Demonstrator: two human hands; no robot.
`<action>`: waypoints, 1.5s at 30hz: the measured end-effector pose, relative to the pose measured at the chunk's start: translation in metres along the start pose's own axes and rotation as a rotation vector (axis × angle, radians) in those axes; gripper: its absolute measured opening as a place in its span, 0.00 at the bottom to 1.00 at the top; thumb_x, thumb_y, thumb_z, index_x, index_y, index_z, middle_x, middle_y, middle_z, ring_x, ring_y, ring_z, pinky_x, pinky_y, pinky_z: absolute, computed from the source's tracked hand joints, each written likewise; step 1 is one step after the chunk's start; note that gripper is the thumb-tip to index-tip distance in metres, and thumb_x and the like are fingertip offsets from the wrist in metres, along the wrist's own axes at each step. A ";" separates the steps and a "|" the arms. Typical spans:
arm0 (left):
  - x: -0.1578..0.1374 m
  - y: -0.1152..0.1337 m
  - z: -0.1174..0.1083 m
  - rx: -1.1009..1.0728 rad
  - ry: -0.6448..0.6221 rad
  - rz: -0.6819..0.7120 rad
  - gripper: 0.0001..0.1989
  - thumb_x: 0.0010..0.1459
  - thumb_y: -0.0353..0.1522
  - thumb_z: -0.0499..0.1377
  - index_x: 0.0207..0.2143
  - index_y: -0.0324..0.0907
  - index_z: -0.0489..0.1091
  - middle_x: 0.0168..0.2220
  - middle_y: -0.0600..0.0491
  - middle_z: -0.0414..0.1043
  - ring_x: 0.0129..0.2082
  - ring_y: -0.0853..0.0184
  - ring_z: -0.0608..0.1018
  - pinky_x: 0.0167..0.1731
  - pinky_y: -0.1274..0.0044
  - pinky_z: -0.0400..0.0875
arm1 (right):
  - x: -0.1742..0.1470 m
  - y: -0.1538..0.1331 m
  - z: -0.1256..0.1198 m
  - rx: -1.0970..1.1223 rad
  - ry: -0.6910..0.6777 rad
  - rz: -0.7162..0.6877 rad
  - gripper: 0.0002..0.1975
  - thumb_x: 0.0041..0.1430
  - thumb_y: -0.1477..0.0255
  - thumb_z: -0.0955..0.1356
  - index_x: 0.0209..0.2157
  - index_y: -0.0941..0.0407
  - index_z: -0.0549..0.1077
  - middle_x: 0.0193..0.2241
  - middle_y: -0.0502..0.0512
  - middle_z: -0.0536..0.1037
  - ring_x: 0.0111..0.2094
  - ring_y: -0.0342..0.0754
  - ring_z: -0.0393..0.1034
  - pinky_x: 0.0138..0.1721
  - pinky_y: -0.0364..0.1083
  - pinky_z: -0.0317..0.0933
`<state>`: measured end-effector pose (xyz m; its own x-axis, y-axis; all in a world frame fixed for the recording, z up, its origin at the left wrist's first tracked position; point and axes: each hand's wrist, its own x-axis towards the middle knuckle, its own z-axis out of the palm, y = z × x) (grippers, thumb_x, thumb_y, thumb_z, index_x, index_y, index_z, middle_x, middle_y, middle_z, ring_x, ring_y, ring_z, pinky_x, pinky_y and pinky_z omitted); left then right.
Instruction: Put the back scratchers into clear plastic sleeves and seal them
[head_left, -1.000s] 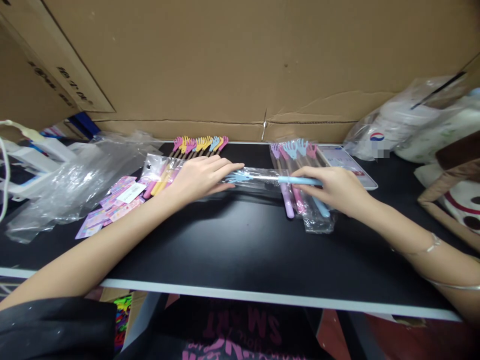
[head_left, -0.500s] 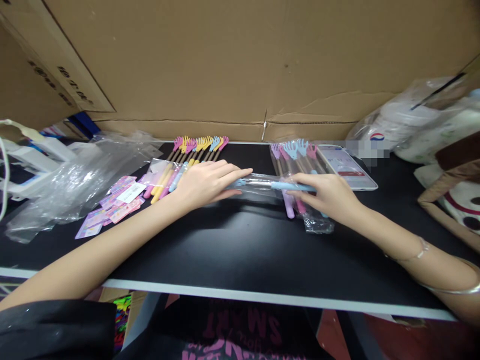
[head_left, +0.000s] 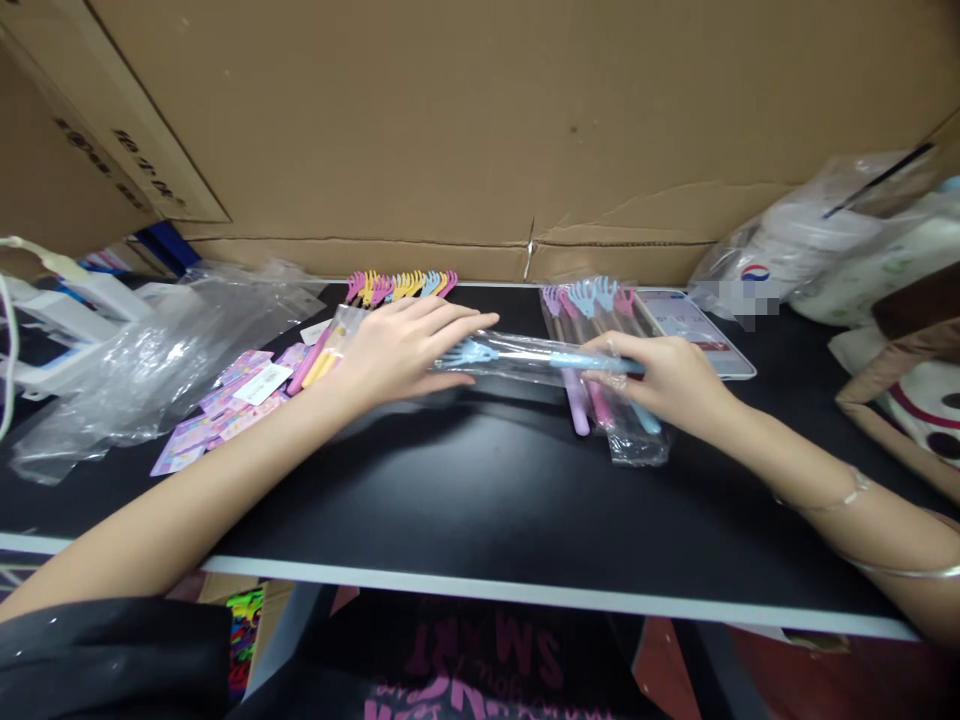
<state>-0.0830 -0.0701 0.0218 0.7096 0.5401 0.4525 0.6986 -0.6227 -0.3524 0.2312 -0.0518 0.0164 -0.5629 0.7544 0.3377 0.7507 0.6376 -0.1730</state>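
A: Two hands on one item. Right hand pinches the handle end of a blue scratcher; it lies crosswise just above the table, mid-back, claw end pointing left.

B: Left hand?

A: Flat, fingers spread, resting on the clear sleeve near the claw end. Not a closed grip, more a press or hold on the plastic.

B: Step?

A: Looks like bagging: the scratcher sits inside the sleeve or is going in. Can't tell how far in.

B: Surroundings?

A: Loose scratchers fanned behind the left hand, a bagged bunch under the right hand, pink cards at left, crumpled plastic further left, phone at right, cardboard behind.

B: Next move needs?

A: Judging only: the left hand keeps the sleeve pinned and its mouth open while the right pushes the handle straight along the sleeve, no snagging of the claw.
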 end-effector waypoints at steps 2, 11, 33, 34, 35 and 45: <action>-0.002 -0.012 0.003 0.021 -0.008 -0.032 0.31 0.60 0.49 0.55 0.60 0.42 0.61 0.50 0.48 0.73 0.49 0.57 0.74 0.44 0.71 0.67 | 0.002 0.007 -0.006 0.000 0.005 0.009 0.13 0.59 0.60 0.64 0.41 0.50 0.75 0.28 0.50 0.80 0.25 0.49 0.72 0.27 0.45 0.57; -0.008 -0.024 0.016 0.064 0.012 -0.020 0.22 0.64 0.46 0.52 0.55 0.45 0.67 0.42 0.50 0.76 0.42 0.62 0.77 0.35 0.74 0.66 | 0.003 0.012 -0.012 0.003 0.040 0.118 0.17 0.57 0.52 0.65 0.36 0.48 0.76 0.23 0.51 0.76 0.24 0.51 0.69 0.29 0.49 0.55; -0.005 -0.008 0.011 -0.009 0.005 -0.052 0.22 0.65 0.45 0.50 0.54 0.45 0.68 0.40 0.50 0.76 0.40 0.62 0.77 0.32 0.75 0.66 | 0.006 -0.006 -0.015 0.456 -0.023 0.117 0.17 0.54 0.56 0.69 0.41 0.53 0.74 0.32 0.53 0.78 0.33 0.51 0.72 0.35 0.49 0.64; -0.005 -0.010 0.012 -0.003 0.010 -0.062 0.22 0.65 0.45 0.50 0.54 0.45 0.68 0.40 0.50 0.76 0.40 0.62 0.77 0.31 0.75 0.66 | 0.006 -0.003 -0.016 0.490 -0.035 0.127 0.18 0.54 0.57 0.69 0.42 0.52 0.74 0.34 0.53 0.78 0.35 0.51 0.72 0.35 0.49 0.65; -0.006 -0.012 0.012 0.002 0.015 -0.074 0.21 0.64 0.45 0.51 0.54 0.45 0.68 0.40 0.51 0.76 0.39 0.62 0.77 0.31 0.75 0.65 | 0.007 0.000 -0.016 0.523 -0.050 0.145 0.18 0.54 0.57 0.69 0.43 0.52 0.74 0.36 0.53 0.78 0.35 0.51 0.73 0.34 0.48 0.66; -0.008 -0.024 0.017 0.033 0.014 -0.156 0.23 0.62 0.48 0.52 0.53 0.46 0.69 0.36 0.50 0.77 0.36 0.62 0.78 0.29 0.76 0.65 | 0.009 0.014 -0.018 1.069 -0.149 0.381 0.17 0.55 0.63 0.70 0.46 0.51 0.74 0.43 0.55 0.78 0.34 0.47 0.73 0.29 0.44 0.69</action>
<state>-0.1035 -0.0499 0.0127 0.5912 0.6204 0.5153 0.8029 -0.5129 -0.3037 0.2430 -0.0383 0.0339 -0.4507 0.8927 -0.0056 0.2428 0.1165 -0.9631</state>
